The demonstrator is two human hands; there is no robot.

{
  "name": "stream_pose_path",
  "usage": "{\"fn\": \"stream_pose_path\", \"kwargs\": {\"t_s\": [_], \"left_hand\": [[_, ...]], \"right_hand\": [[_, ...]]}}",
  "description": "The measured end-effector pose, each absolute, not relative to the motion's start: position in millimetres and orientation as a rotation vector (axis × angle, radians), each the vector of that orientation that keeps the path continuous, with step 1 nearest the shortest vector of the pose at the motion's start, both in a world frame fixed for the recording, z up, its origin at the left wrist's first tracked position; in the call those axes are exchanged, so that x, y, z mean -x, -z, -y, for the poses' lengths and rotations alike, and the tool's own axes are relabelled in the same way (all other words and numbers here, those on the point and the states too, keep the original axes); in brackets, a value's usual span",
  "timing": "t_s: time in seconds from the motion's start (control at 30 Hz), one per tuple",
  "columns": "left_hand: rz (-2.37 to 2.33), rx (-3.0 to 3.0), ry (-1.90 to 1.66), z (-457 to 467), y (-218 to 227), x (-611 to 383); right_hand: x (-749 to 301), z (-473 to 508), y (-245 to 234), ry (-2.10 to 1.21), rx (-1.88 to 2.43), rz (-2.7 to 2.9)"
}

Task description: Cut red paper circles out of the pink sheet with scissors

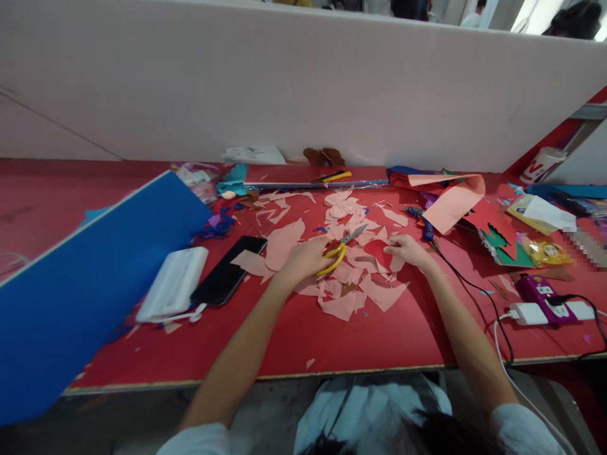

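Note:
My left hand (pixel 303 259) is closed on the yellow handles of a pair of scissors (pixel 342 246), whose grey blades point up and to the right. My right hand (pixel 408 249) rests with fingers curled on a pink paper scrap (pixel 379 256) in the pile. Several cut pink paper pieces (pixel 346 297) lie spread over the red table (pixel 294 341) between and below both hands.
A black phone (pixel 229 270) and a white power bank (pixel 173 284) lie left of my hands. A blue board (pixel 85 278) leans at far left. Coloured paper sheets (pixel 455 202), a glue gun (pixel 424 224) with black cable, a purple device (pixel 538 292) and a white power strip (pixel 545 311) sit right. A white partition (pixel 303 82) stands behind.

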State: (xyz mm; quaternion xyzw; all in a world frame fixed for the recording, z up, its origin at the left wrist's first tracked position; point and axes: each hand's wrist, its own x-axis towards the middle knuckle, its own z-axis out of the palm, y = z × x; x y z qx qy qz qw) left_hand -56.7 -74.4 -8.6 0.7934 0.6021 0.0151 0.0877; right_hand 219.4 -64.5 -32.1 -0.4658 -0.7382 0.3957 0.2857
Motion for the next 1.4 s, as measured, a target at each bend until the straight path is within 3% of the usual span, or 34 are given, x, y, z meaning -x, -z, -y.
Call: {"fn": "stream_pose_path", "kwargs": {"t_s": [0.17,0.33,0.8,1.23,1.4], "left_hand": [[-1.826,-2.331,-0.055,78,4,52],[-1.834,-2.306,-0.304,87,-3,41],[-1.284,-1.991,-0.763,101,23,9],[-1.158,-1.758,-0.573,107,14,2],[-1.172,-1.776,-0.667,103,20,4]], "right_hand": [[-219,66,26,-1.061,1.233,1.955],[-213,67,25,-1.142,1.239,1.926],[-196,79,18,-1.282,1.183,2.032],[-194,79,22,-1.319,1.105,2.059],[-193,78,23,-1.327,1.193,1.931]]}}
